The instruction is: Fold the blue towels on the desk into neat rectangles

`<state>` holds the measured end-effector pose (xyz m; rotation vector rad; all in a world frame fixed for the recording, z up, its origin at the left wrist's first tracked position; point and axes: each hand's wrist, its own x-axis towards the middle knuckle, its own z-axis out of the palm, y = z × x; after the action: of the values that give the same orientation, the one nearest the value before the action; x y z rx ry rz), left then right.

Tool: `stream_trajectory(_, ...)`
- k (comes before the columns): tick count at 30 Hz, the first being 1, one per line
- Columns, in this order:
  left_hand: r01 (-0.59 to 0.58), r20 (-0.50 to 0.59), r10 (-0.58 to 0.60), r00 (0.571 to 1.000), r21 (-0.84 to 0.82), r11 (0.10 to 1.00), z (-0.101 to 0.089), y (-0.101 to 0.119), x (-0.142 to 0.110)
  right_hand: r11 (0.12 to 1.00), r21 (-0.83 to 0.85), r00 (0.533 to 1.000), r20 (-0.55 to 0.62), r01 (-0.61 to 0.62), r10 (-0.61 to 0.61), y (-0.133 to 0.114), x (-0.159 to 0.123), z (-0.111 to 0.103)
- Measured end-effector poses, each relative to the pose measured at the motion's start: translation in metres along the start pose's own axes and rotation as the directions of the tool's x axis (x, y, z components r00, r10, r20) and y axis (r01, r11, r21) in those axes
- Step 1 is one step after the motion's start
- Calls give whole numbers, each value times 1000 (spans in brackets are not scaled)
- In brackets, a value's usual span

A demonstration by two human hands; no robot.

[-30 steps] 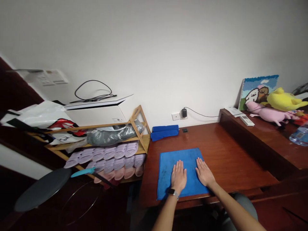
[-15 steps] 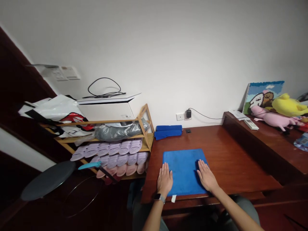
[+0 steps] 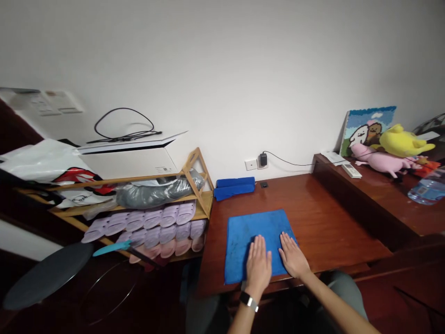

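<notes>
A blue cloth [image 3: 239,232] lies spread flat on the brown wooden desk [image 3: 333,222], close to its front edge. My left hand [image 3: 259,264] is over the front middle of the cloth, fingers stretched out and pointing away from me, with a watch on the wrist. At the cloth's right edge my right hand [image 3: 293,256] lies flat, its fingers extended. Neither hand grips anything. Farther back, near the wall, sits a folded blue cloth bundle [image 3: 234,188].
Left of the desk stands a wooden rack [image 3: 203,185] with several lilac slippers [image 3: 170,215] and a white box [image 3: 132,162]. A black charger [image 3: 263,159] is plugged into the wall. The raised right side holds plush toys [image 3: 378,161], a remote [image 3: 352,170] and a plastic bottle [image 3: 426,190].
My left hand has moved right, from the cloth's left edge onto its front middle. My right hand stays at the right edge. The view has turned slightly right.
</notes>
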<state>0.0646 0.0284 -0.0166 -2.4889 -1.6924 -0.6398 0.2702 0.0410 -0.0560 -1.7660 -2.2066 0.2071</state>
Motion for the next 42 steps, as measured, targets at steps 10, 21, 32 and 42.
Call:
stream_trajectory(10,37,133,-37,990,5,999,23,10,-16,1000,-8,1000,10,-19,19,-2,-1,-1)
stream_trajectory(21,282,-32,-281,959,171,944,5,-108,-65,999,27,1000,11,-27,27,1,-3,4)
stream_trajectory(32,300,-44,-297,954,177,937,4,-100,-65,983,3,982,38,-186,186,16,43,-13)
stream_trajectory(42,229,-30,-228,973,177,957,-9,-79,-45,982,0,980,64,-188,188,27,44,0)
